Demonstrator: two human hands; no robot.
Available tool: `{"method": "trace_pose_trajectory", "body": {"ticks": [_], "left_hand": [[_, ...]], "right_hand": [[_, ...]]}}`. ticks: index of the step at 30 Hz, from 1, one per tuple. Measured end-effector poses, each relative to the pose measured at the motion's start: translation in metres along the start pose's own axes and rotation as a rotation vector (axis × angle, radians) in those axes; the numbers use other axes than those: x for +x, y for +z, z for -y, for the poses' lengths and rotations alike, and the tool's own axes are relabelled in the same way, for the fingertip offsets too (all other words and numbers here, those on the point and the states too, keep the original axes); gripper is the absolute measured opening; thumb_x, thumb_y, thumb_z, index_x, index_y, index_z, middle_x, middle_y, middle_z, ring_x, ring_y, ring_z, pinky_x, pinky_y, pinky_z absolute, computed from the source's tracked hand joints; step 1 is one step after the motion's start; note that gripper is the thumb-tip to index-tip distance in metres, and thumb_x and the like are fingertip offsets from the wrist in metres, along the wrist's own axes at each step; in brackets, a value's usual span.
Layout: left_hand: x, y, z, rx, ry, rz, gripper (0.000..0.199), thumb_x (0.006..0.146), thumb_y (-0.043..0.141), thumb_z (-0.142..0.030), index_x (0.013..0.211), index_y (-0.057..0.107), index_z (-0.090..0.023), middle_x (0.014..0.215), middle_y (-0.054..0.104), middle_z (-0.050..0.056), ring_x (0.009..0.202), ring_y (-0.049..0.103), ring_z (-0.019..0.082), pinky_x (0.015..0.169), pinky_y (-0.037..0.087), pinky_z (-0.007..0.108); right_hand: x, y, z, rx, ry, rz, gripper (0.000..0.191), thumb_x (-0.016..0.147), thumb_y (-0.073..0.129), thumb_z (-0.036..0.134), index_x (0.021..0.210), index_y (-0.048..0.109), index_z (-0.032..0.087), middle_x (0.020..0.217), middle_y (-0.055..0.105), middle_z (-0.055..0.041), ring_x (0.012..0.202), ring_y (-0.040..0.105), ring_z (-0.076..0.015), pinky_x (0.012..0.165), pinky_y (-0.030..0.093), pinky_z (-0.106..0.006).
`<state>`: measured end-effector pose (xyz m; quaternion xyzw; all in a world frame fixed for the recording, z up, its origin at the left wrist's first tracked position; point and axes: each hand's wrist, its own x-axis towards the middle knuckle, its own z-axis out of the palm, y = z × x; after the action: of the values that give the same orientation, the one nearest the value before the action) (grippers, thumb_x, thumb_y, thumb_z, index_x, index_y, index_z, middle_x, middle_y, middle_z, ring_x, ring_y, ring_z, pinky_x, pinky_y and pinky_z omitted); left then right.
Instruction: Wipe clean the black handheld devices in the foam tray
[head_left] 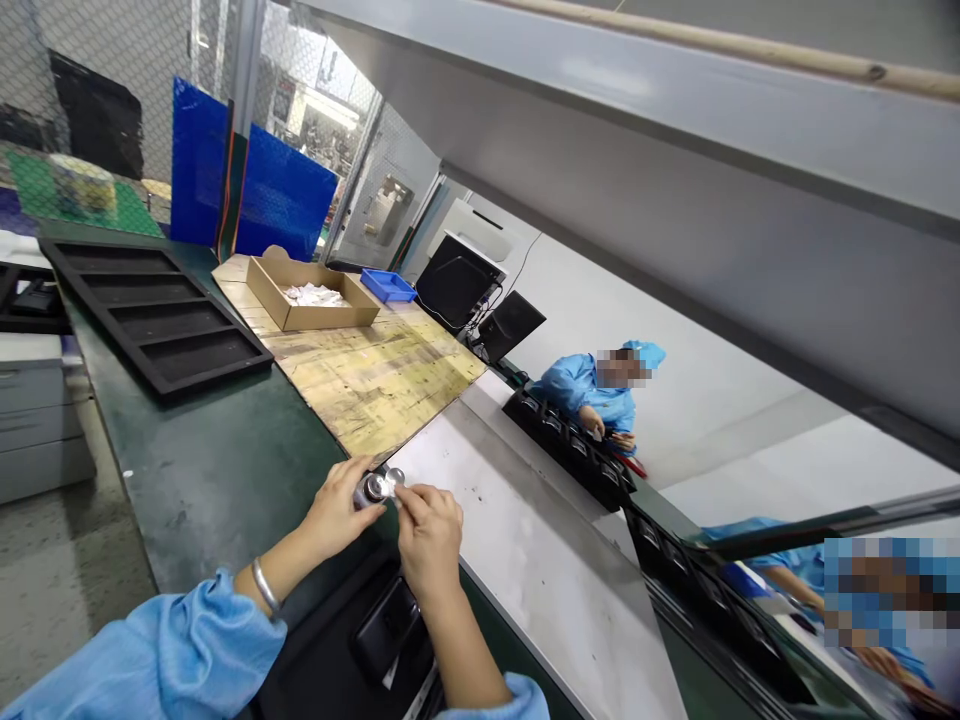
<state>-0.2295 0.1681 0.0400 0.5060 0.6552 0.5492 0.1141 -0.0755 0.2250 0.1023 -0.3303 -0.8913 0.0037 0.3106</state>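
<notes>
My left hand (pixel 346 505) is wrapped round a small metallic bottle (pixel 373 487) with a round, dark-ringed top. Close against it, my right hand (pixel 431 530) is closed in a pinch. A round silvery piece (pixel 396 476), perhaps a cap, shows at its fingertips with a whitish bit beside it; what exactly the fingers grip is too small to make out. Below my forearms a black tray (pixel 322 650) holds a dark, glossy boxy device (pixel 386 625), partly hidden by my right arm.
A black compartment tray (pixel 161 320) lies on the green table at left. On the wooden board stand a cardboard box (pixel 311 315) with white scraps and a blue bin (pixel 388 285). A grey-white strip (pixel 525 560) runs at right, past black trays (pixel 570 440) and two co-workers. A shelf overhangs.
</notes>
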Motion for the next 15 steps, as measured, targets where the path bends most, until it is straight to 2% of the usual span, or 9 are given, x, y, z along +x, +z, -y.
{"method": "trace_pose_trajectory", "body": {"ticks": [2,4,8,10,12,15], "left_hand": [[-0.011,-0.015,-0.004,0.0,-0.011,-0.02,0.054,0.081,0.066,-0.025,0.134,0.053,-0.021,0.134,0.059,0.011,0.128,0.051,0.028,0.108,0.042,0.048],[-0.031,-0.032,-0.011,-0.003,-0.019,-0.014,0.041,0.087,0.057,-0.025,0.128,0.057,-0.022,0.129,0.062,0.01,0.122,0.056,0.027,0.105,0.045,0.046],[-0.092,-0.053,-0.022,-0.039,-0.027,0.152,0.025,0.094,0.05,-0.026,0.114,0.065,-0.026,0.118,0.068,0.008,0.112,0.062,0.024,0.1,0.051,0.04],[-0.122,-0.052,-0.024,-0.058,0.0,0.221,0.026,0.093,0.051,-0.025,0.113,0.066,-0.032,0.114,0.07,0.005,0.107,0.065,0.023,0.097,0.054,0.037],[-0.145,-0.044,-0.023,-0.072,0.086,0.311,0.035,0.09,0.052,-0.025,0.119,0.064,-0.04,0.11,0.072,0.002,0.1,0.068,0.022,0.089,0.058,0.035],[-0.163,-0.027,-0.02,-0.01,0.207,0.474,0.04,0.09,0.058,-0.037,0.126,0.059,-0.052,0.107,0.074,0.001,0.092,0.07,0.025,0.08,0.062,0.039]], "right_hand": [[0.011,0.008,0.007,-0.013,-0.01,0.027,0.024,0.091,0.058,0.015,0.101,0.074,0.029,0.094,0.07,-0.0018,0.088,0.053,-0.0192,0.082,0.034,-0.036],[0.016,0.014,0.011,-0.022,-0.025,0.059,0.025,0.089,0.06,0.013,0.1,0.074,0.03,0.094,0.071,-0.0008,0.088,0.052,-0.0194,0.082,0.031,-0.037],[0.016,0.02,0.01,-0.053,-0.075,0.112,0.029,0.087,0.059,0.009,0.099,0.074,0.031,0.095,0.071,-0.001,0.086,0.05,-0.019,0.081,0.028,-0.038],[0.016,0.02,0.009,-0.061,-0.101,0.115,0.028,0.086,0.06,0.01,0.099,0.074,0.031,0.095,0.071,-0.0014,0.087,0.05,-0.0191,0.082,0.028,-0.038],[0.016,0.018,0.008,-0.065,-0.116,0.125,0.028,0.086,0.06,0.011,0.099,0.073,0.031,0.093,0.07,-0.0015,0.087,0.05,-0.0191,0.082,0.027,-0.038],[0.018,0.016,0.009,-0.073,-0.136,0.157,0.027,0.085,0.061,0.01,0.098,0.073,0.032,0.091,0.07,-0.0011,0.086,0.049,-0.019,0.082,0.027,-0.038]]}}
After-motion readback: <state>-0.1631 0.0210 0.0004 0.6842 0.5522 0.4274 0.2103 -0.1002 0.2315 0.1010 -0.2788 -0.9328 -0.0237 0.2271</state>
